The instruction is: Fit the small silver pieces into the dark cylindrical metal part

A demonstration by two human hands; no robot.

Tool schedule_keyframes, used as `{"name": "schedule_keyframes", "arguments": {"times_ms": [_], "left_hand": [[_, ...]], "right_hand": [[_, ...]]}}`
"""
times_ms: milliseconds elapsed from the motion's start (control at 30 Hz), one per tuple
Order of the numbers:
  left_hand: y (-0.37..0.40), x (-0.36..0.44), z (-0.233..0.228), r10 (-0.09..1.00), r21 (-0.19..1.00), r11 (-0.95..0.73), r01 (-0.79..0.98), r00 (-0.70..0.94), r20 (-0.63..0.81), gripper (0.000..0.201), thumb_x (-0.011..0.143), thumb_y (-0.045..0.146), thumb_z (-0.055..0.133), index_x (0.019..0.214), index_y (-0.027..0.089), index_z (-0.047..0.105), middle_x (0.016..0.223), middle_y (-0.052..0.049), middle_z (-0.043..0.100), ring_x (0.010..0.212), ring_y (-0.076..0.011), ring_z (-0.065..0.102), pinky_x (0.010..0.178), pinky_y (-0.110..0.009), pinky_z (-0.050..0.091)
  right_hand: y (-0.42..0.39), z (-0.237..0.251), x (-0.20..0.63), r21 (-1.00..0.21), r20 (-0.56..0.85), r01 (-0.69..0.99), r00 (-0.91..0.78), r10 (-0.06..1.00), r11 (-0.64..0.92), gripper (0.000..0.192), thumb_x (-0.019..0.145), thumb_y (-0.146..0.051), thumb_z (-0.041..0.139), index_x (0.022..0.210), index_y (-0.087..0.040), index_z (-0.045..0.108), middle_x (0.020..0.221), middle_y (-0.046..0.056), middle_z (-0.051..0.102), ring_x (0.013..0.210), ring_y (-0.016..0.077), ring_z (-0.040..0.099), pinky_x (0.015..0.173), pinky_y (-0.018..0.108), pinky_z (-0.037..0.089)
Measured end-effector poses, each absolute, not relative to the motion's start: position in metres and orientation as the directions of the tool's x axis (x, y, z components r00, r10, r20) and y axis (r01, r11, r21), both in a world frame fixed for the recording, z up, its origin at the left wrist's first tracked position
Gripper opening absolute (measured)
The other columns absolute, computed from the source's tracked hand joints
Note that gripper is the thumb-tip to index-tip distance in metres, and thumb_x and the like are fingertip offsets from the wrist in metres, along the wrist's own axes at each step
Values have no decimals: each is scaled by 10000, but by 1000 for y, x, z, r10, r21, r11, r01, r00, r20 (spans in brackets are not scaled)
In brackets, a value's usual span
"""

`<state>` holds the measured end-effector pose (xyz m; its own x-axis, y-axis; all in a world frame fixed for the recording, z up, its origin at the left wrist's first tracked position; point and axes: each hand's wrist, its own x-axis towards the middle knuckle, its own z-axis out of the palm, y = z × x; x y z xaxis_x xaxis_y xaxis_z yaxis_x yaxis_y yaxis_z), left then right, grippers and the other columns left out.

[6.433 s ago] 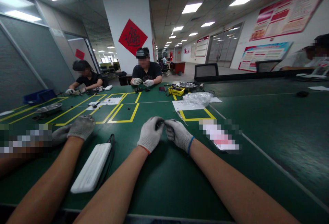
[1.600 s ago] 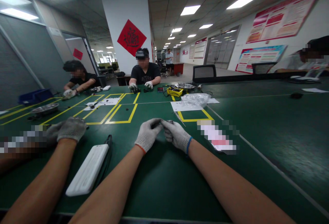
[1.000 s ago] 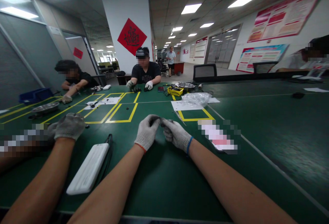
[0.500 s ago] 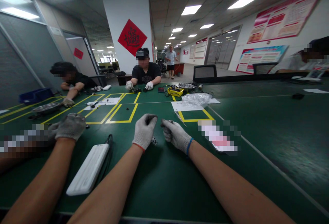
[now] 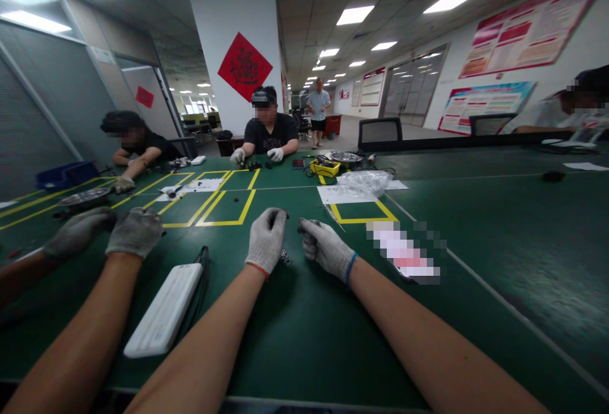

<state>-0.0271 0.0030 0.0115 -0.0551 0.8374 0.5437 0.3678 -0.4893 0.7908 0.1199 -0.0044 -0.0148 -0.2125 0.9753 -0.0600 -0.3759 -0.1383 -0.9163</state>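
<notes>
In the head view my left hand [image 5: 266, 240], in a white knit glove with an orange cuff edge, is closed in a pinch above the table. Facing it a short gap away, my right hand [image 5: 328, 248], gloved with a blue cuff edge, is also pinched. Whatever sits between either hand's fingertips is too small or hidden to name. A small black-and-white speckled thing [image 5: 285, 257] shows just beside my left palm, partly covered by it; whether the hand touches it I cannot tell.
A white power strip [image 5: 164, 309] with a black cord lies left of my left forearm. A co-worker's gloved hands [image 5: 136, 232] work beside it. Beyond are a plastic bag [image 5: 364, 184], paper, a yellow tool [image 5: 325, 167] and a blurred pink-white item [image 5: 404, 254] at right.
My hands stay nearly still, the left shifting slightly left. The neighbouring co-worker's far hand has moved away from the near one, toward the left.
</notes>
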Motion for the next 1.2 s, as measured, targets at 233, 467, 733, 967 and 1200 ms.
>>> {"name": "schedule_keyframes", "arguments": {"times_ms": [233, 467, 733, 967, 1200], "left_hand": [[4, -26, 10, 850, 809, -480, 339, -47, 524, 180, 838, 336, 645, 848, 179, 733, 821, -37, 748, 804, -181, 673, 749, -278, 515], [1, -24, 12, 876, 834, -459, 306, 1, 482, 194, 805, 361, 669, 804, 179, 735, 772, -34, 742, 772, -186, 668, 728, -291, 521], [1, -23, 12, 879, 820, -457, 344, 32, 476, 178, 808, 343, 672, 789, 181, 744, 781, -37, 764, 777, -193, 688, 732, -293, 540], [9, -27, 4, 888, 848, -432, 308, -20, 460, 171, 811, 282, 673, 902, 195, 789, 886, -65, 796, 856, -216, 719, 834, -340, 572], [12, -29, 4, 905, 882, -412, 227, -6, 425, 192, 781, 211, 676, 925, 194, 802, 927, -70, 804, 899, -218, 731, 901, -369, 585]], "right_hand": [[-4, -15, 121, -920, -57, -369, -210, 976, -133, 507, 632, -585, 845, 785, -218, 531, 503, -115, 391, 408, 70, 323, 394, 233, 202], [-3, -16, 120, -915, -62, -379, -200, 978, -136, 511, 611, -575, 855, 788, -219, 535, 486, -116, 396, 400, 75, 338, 390, 230, 208], [-4, -15, 121, -905, -63, -403, -190, 980, -136, 445, 640, -497, 844, 796, -224, 529, 501, -110, 409, 409, 78, 346, 388, 230, 226], [0, -16, 121, -865, -41, -492, -125, 991, -98, 293, 580, -246, 723, 847, -225, 605, 584, -52, 531, 523, 138, 516, 490, 272, 423], [8, -21, 121, -953, 250, -148, 102, 963, 264, 290, 570, -195, 698, 858, -228, 688, 828, 1, 683, 831, 197, 619, 788, 329, 512]]}}
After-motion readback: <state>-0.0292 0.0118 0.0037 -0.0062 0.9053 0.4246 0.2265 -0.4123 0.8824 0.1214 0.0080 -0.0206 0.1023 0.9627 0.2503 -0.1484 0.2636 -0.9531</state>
